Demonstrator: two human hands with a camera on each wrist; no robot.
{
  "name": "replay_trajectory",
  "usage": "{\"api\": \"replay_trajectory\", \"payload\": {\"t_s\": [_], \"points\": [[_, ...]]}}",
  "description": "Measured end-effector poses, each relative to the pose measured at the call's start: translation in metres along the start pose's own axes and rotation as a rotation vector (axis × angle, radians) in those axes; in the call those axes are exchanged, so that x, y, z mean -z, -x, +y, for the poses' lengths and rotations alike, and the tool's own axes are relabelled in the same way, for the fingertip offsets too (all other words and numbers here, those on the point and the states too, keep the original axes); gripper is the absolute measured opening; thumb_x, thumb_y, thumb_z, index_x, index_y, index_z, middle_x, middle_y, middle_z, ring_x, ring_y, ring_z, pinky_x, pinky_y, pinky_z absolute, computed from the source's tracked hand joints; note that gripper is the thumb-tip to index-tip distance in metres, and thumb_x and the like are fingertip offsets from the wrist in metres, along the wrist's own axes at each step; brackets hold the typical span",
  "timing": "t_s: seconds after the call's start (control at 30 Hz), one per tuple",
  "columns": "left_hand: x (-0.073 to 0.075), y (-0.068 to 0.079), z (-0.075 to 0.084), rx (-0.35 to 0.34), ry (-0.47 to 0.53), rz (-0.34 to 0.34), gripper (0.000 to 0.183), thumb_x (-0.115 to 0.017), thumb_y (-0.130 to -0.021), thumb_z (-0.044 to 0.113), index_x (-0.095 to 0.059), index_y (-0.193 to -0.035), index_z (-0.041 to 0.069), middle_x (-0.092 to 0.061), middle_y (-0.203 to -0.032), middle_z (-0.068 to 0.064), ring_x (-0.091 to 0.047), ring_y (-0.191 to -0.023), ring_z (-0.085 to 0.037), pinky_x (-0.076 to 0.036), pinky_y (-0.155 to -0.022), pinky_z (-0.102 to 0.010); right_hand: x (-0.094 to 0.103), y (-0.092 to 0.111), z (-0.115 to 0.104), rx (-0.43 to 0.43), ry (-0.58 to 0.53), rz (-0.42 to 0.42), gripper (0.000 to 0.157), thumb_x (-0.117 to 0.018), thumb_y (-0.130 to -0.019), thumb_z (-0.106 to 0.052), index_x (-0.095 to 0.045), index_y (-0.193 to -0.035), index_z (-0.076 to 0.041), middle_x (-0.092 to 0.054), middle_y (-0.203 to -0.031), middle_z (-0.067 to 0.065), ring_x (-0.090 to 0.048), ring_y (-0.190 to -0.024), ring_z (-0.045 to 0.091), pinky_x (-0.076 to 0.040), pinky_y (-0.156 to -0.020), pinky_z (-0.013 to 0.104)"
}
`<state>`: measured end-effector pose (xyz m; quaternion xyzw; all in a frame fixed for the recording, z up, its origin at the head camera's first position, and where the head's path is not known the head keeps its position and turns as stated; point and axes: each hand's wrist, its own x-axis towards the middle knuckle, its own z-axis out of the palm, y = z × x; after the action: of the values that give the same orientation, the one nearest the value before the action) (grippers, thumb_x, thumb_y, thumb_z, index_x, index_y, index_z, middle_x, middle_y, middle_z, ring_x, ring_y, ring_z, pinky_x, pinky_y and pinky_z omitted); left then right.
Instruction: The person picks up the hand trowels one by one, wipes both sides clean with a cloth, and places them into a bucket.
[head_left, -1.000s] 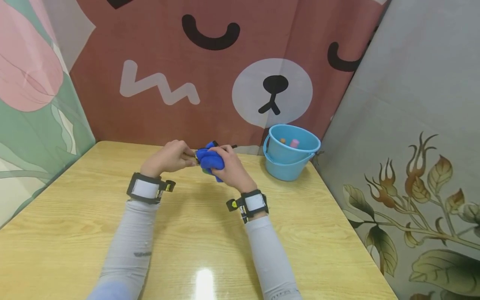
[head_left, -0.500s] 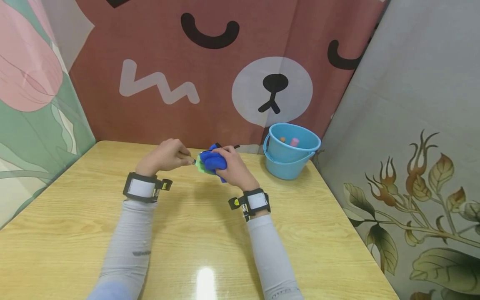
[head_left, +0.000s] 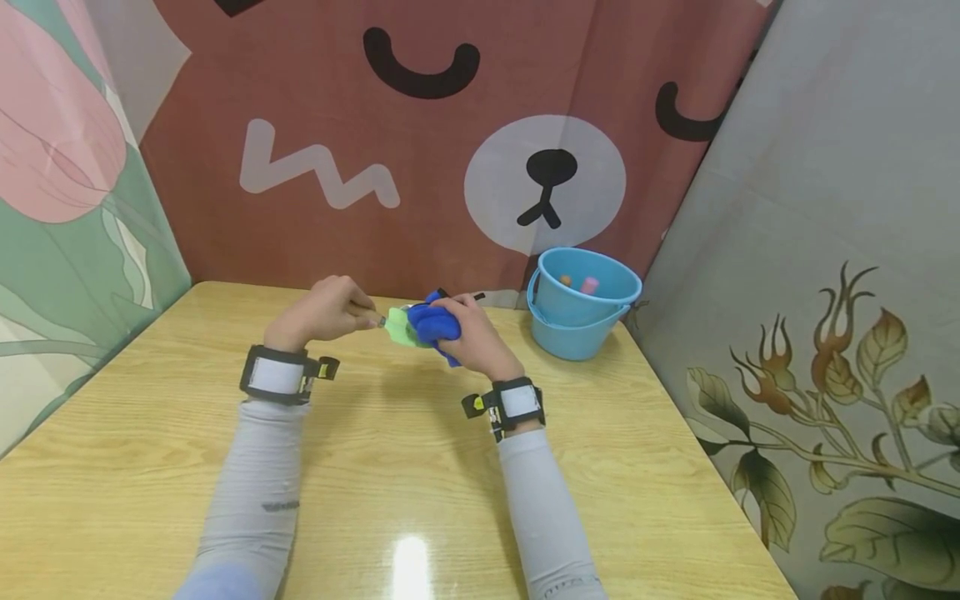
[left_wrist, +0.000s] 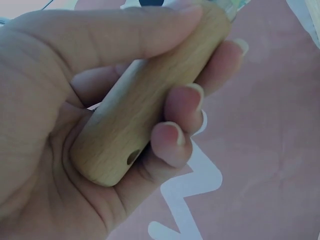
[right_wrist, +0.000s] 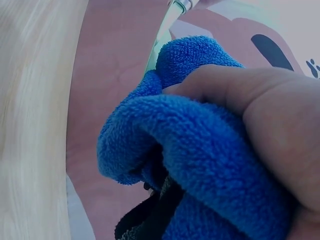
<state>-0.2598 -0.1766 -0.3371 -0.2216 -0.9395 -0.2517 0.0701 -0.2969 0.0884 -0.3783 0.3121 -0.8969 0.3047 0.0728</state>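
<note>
My left hand grips the wooden handle of a small shovel, fingers and thumb curled round it; a small hole shows near the handle's end. Past the metal ferrule, the shovel's light green blade points right. My right hand holds a bunched blue terry towel against the blade, the thumb pressing into its folds. A black strip shows among the folds in the right wrist view. The towel hides the blade's far part. Both hands are above the table's far half.
A light blue bucket with its handle down stands at the table's back right; a pink thing and an orange thing lie inside. Printed curtains rise behind and beside the wooden table.
The right hand and towel have slid a little right along the blade, and the left hand has drawn slightly left. More of the green blade shows between them.
</note>
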Motion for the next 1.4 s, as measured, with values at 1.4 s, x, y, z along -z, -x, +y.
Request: {"api": "replay_trajectory", "payload": {"t_s": [1.4], "points": [[-0.001,0.002,-0.001,0.012,0.091,-0.046,0.022,-0.075,-0.092,0.008,-0.077,-0.110,-0.004,-0.077,-0.103,-0.015,-0.074,-0.091,-0.024,-0.061,-0.084,-0.046,0.009,0.002,-0.008,0.108,-0.209,0.225,0.052,-0.078,-0.088,-0.016,-0.060,-0.137,-0.022,-0.053,-0.132,0.010,-0.052,-0.125,0.035,-0.050,-0.100,0.057]]}}
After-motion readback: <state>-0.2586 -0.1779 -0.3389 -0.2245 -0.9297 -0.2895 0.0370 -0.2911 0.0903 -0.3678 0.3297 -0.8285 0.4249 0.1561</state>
